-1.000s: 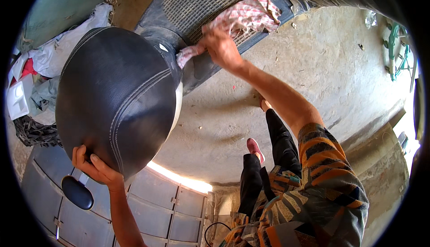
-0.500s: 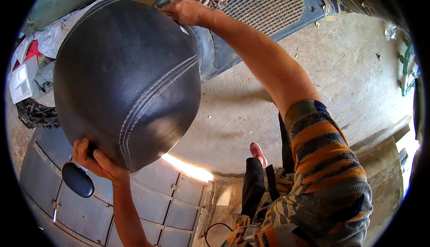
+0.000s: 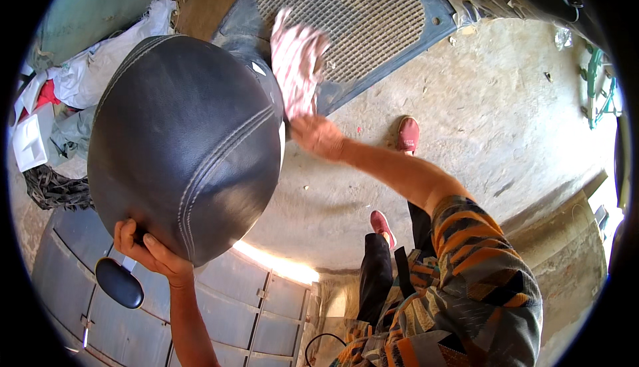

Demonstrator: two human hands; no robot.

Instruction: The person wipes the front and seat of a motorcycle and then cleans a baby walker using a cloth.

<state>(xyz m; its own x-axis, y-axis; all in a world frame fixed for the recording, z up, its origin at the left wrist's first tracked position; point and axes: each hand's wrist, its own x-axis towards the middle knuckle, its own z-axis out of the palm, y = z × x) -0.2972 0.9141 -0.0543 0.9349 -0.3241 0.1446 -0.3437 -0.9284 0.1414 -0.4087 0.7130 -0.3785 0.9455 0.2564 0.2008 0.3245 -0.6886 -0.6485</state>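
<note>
Head view: limp cloth in the right grip, bulky seat under the left

The black seat [image 3: 183, 140] is the largest thing, rising above and to the right of the left hand [image 3: 153, 254] and lying left of the right hand [image 3: 316, 137]. It looks heavy and well padded, with a smooth, faintly slick cover; its rounded edge, where the left hand touches it, seems the surest hold. The left fingers are half curled, with a gap to the thumb; whether they clasp the seat or only steady it, I cannot tell.

The footboard [image 3: 346, 7], beyond the right grip, looks stiff, and its raised grid could snag fabric.

The striped cloth [image 3: 297, 67] fans out above the right grip, between seat and footboard in this view; whether it touches either is unclear. The right fingers, blurred, are closed on its near end. It should be light, soft and hard to damage, so bunching more into the fist would give better control than a corner pinch.

Smallest, the dark pad [image 3: 120, 284] sits just below and left of the left grip.
</note>
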